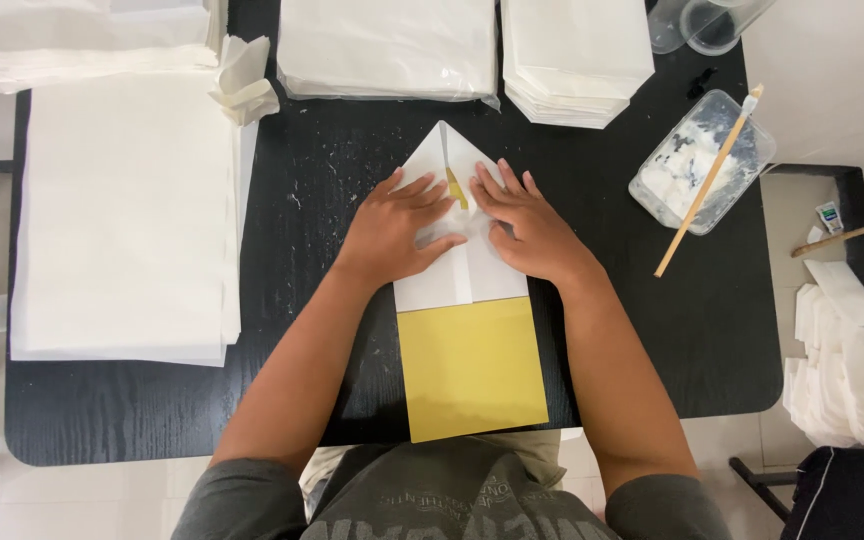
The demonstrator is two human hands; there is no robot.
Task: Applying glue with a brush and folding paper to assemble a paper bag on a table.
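A sheet of paper, gold on one face and white on the other (470,365), lies on the black table (332,180) in front of me. Its far end is folded into a white point (444,150) with two flaps meeting at the middle. My left hand (392,228) presses flat on the left flap, fingers spread. My right hand (524,222) presses flat on the right flap the same way. A strip of gold shows between the two hands.
Stacks of white paper lie at the left (127,210), far middle (387,45) and far right (574,55). A clear tub of white paste (692,165) with a wooden brush (709,180) sits at the right. White paper scraps (842,365) lie beyond the table's right edge.
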